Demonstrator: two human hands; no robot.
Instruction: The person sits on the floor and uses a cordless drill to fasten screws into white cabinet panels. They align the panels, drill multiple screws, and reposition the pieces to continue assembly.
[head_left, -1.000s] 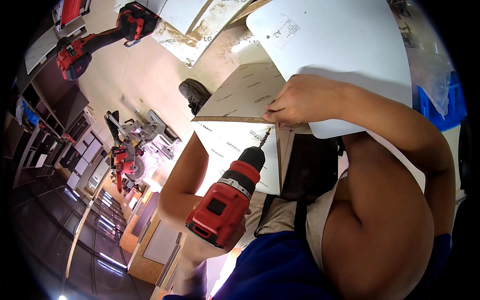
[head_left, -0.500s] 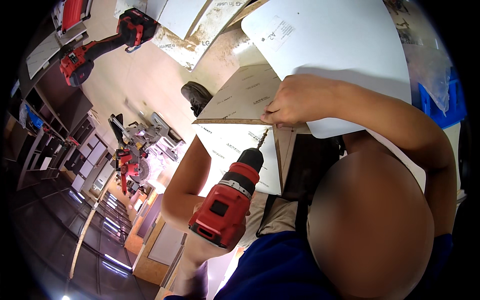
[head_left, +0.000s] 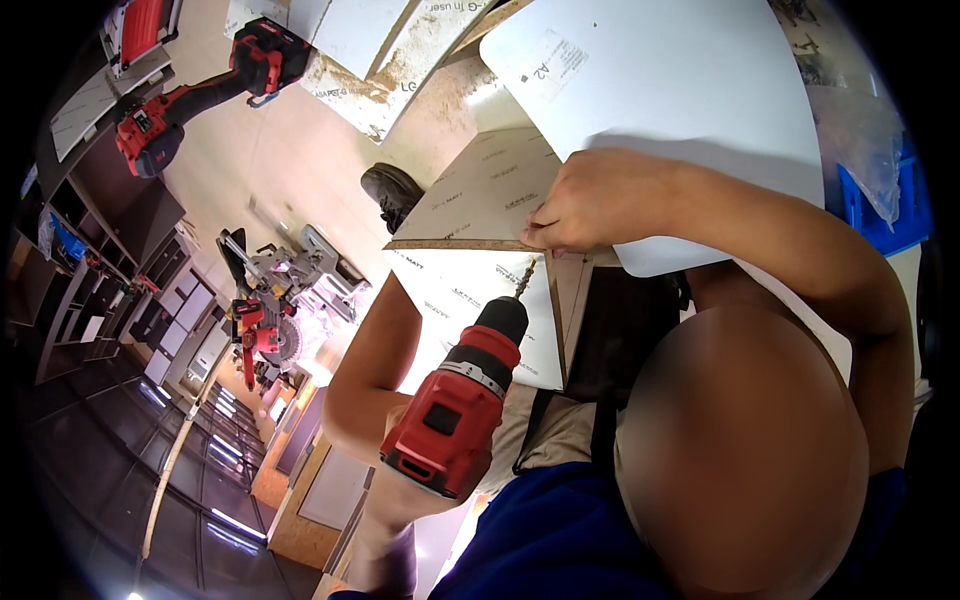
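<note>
Right hand (head_left: 590,205): arm comes in from the right edge, elbow bent, forearm across the white board (head_left: 690,110). Fingers curled down over the raw chipboard edge of the panel (head_left: 480,195), pinching something small at the edge right above the drill bit; can't tell what it is.

Left hand (head_left: 395,500): forearm folded back on itself, hand low in frame, clenched round the grip of the red cordless drill (head_left: 455,405). The hand itself is mostly hidden behind the drill body. Drill points up, bit tip just under the right fingers at the panel edge.

Vs 0.5 s ago: near identical. Drill at the same angle, bit still at the edge, right hand same spot. View shifted slightly, nothing else.

Background: mitre saw (head_left: 270,310) and second red power tool (head_left: 200,85) on the floor.
</note>
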